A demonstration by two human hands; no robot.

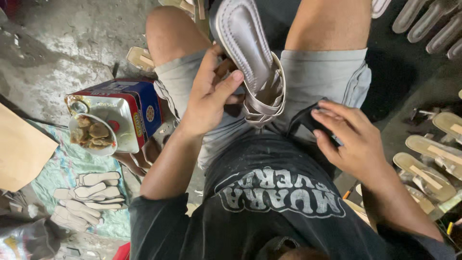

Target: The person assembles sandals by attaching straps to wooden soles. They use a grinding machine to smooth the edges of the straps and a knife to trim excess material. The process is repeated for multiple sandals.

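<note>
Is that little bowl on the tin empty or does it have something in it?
Not empty. The small bowl, resting on the tin box, holds a few brownish round pieces; what they are is unclear.

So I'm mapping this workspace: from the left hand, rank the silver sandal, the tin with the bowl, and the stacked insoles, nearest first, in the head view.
1. Silver sandal, held in the left hand, over the lap.
2. Tin with the bowl, on the floor to the left.
3. Stacked insoles, lower left on the floor cloth.
</note>
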